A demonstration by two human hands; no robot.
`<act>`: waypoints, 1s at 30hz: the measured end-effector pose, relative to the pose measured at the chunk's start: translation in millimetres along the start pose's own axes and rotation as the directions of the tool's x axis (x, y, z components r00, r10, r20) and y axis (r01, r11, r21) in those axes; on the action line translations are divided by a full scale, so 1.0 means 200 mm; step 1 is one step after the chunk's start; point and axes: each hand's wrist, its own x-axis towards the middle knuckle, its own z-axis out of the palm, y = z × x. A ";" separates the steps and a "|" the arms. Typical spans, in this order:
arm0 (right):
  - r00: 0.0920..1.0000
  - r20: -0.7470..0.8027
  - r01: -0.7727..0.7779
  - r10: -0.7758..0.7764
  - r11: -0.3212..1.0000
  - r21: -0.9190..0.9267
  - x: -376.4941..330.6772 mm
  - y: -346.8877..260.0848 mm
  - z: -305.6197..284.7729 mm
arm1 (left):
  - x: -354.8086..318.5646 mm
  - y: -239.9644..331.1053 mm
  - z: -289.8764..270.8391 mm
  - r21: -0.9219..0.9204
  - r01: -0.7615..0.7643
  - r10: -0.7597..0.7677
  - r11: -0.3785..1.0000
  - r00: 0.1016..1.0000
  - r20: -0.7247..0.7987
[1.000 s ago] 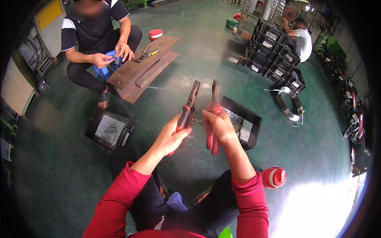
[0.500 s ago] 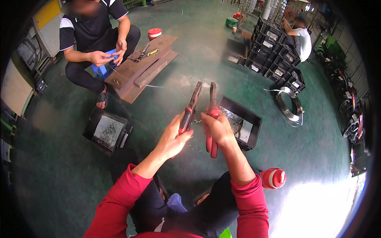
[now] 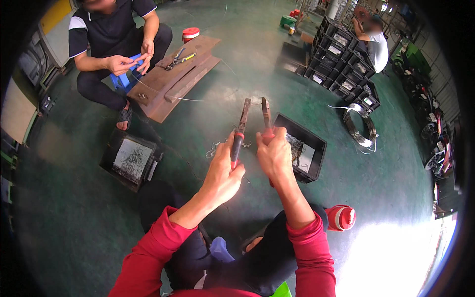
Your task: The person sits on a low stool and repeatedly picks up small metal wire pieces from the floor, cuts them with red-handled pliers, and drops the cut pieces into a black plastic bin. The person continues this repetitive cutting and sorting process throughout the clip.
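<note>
My left hand is closed around the red-and-black handles of a pair of long-nose pliers, which points away from me. Beside it, my right hand grips a second pair of pliers with red handles, mostly hidden by the fingers. A short, thin wire seems to span the gap between the two tips; its ends are too small to make out. Below the tools, small bent wire pieces lie on the green floor. Just right of my right hand stands a black crate holding wire pieces.
Another black crate with wire pieces stands at left. Beyond it, a person sits handling wire by a rusty steel beam bearing tools. A wire coil, stacked crates and a second person are at right. A red jug stands by my right knee.
My right fingers have wrapped further round the handles, whose spread lower ends showed before. Both pliers have shifted slightly and stand more upright. The view has moved a little.
</note>
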 end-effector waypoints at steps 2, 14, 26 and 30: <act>1.000 -0.026 0.011 -0.012 0.999 -0.035 0.00 0.00 0.02 | 0.00 0.00 0.01 0.007 0.017 -0.017 1.000 1.000 -0.011; 0.991 -0.109 0.058 -0.076 0.986 -0.159 0.02 0.01 0.06 | -0.01 0.04 -0.01 -0.003 0.133 -0.133 0.991 0.989 0.070; 0.998 0.044 -0.040 0.045 0.995 -0.096 0.11 0.21 0.03 | -0.05 -0.13 0.06 -0.055 0.149 -0.146 0.987 0.988 0.058; 0.950 0.201 -0.240 0.238 0.971 -0.016 0.35 0.49 -0.09 | -0.19 -0.44 0.16 0.058 0.375 -0.379 0.925 0.908 0.177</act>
